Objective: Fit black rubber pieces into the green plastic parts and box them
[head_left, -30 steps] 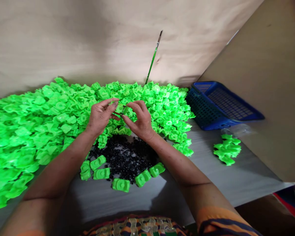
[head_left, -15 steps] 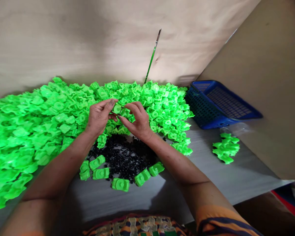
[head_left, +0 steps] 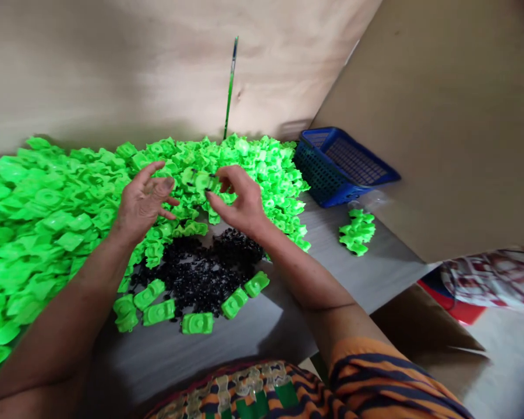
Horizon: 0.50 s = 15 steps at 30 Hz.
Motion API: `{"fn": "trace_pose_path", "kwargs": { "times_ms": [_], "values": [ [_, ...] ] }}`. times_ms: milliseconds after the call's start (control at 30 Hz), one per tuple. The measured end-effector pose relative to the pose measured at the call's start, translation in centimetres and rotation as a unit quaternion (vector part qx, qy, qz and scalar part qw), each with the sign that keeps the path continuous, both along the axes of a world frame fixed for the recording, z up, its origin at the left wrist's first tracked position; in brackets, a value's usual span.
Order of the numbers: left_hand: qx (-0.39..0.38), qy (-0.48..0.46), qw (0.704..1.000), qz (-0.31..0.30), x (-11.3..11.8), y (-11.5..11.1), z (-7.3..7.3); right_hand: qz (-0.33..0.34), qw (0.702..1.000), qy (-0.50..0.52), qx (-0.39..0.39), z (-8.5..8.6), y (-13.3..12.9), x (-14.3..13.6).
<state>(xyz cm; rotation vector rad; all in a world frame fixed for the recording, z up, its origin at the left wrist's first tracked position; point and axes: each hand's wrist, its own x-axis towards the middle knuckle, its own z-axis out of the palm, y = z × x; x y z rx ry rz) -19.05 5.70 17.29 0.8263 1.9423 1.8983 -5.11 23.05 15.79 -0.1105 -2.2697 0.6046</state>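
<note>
While L hand (head_left: 140,201) splayed, empty — green car (head_left: 201,181) betw., in R hand (head_left: 243,201) — fingertip pinch.

Green piece (head_left: 199,181) in right grip (head_left: 243,201), left grip (head_left: 138,202) spread, black pile (head_left: 201,273)

Cannot see the right end of the toy car (head_left: 202,181), partly covered by the right hand (head_left: 244,203), nor make out its blurred details, nor tell the tiny black parts (head_left: 205,279) apart. Lose the heap of green pieces (head_left: 70,224) past the left edge, the striped shirt (head_left: 375,372) past the bottom and the checked cloth (head_left: 484,279) past the right. Cannot see the thin stick's (head_left: 230,90) foot behind the heap, or identify the blurry clear plastic (head_left: 375,199).
</note>
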Motion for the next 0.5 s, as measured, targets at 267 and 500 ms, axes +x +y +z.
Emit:
{"fn": "trace_pose_path", "kwargs": {
  "times_ms": [267,500],
  "values": [
    [-0.331,0.253,0.818,-0.396,2.5,-0.6,-0.5,-0.278,0.868,-0.397,0.107,4.3,6.3,16.4],
    [-0.384,0.409,0.733,-0.385,0.5,-0.6,-4.0,-0.295,0.599,-0.725,0.165,6.8,6.5,21.6]
  ]
}}
